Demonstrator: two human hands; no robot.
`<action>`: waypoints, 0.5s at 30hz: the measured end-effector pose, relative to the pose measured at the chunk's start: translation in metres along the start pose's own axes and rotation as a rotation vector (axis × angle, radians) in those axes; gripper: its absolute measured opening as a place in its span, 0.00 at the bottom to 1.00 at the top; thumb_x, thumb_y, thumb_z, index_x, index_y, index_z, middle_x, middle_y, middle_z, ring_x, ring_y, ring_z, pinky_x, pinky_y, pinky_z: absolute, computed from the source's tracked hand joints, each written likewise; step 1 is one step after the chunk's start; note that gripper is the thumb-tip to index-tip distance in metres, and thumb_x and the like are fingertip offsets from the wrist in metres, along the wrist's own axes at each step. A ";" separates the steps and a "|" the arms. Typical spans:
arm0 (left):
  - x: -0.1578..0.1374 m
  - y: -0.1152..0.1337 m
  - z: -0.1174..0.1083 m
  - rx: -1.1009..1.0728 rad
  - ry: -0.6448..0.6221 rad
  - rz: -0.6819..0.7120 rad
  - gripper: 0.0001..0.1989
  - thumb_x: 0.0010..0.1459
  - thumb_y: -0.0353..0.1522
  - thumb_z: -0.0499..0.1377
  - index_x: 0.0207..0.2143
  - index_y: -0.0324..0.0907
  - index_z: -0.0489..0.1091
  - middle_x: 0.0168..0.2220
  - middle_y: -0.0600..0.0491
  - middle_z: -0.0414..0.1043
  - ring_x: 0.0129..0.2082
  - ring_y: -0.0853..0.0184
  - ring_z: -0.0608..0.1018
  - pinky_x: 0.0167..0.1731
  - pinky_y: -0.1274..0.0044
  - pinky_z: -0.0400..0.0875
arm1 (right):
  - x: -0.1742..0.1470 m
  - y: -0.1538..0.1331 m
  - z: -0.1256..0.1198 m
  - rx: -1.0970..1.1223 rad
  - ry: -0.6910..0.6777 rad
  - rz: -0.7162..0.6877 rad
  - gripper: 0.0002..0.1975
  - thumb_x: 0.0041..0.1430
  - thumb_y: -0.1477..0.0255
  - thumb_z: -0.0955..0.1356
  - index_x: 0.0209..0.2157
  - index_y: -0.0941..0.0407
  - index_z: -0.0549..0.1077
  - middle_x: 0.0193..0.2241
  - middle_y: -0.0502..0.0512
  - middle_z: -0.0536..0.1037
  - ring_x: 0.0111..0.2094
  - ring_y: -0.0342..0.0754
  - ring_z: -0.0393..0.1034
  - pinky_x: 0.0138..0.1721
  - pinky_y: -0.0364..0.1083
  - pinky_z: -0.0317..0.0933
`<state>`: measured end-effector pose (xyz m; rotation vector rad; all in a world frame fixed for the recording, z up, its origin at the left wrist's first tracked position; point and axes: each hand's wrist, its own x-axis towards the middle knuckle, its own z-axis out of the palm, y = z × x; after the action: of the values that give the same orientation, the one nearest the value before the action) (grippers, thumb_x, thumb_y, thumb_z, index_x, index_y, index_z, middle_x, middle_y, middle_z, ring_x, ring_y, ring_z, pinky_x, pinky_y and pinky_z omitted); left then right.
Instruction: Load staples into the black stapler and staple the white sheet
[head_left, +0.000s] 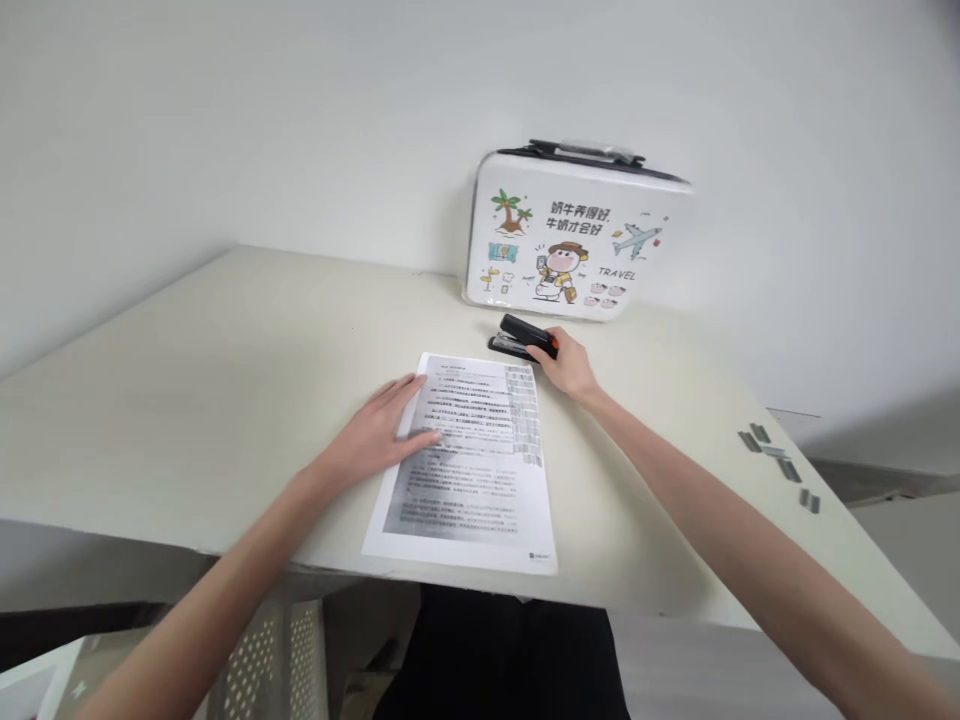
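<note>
Left hand [379, 425] flat, fingers spread, pinning printed sheets [469, 465] near counter's [187, 380] front edge. Right hand [570, 365] fingers closed on black stapler [523, 338] just beyond the sheets' far right corner. Risks: sheets overhang the front edge slightly and may slide; a partial grip could tip the stapler.

A printed sheet [469, 465] is pressed flat by the left hand [382, 425]; a black stapler [523, 337] is gripped by the right hand [568, 365]

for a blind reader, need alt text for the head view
A person's right hand grips a black stapler while the left hand presses flat on a printed sheet on a pale table.
</note>
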<state>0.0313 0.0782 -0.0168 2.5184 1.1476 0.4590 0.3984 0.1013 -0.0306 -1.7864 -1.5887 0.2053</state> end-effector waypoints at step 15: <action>-0.007 -0.001 -0.001 -0.025 0.063 0.031 0.40 0.65 0.54 0.60 0.72 0.44 0.59 0.73 0.42 0.59 0.72 0.49 0.63 0.71 0.58 0.58 | -0.054 -0.025 -0.024 -0.117 -0.194 -0.329 0.30 0.70 0.60 0.65 0.69 0.54 0.63 0.69 0.64 0.68 0.69 0.63 0.62 0.67 0.65 0.58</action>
<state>0.0255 0.0736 -0.0174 2.5194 1.1201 0.5616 0.3792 0.0417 -0.0166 -1.5975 -2.0434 0.1349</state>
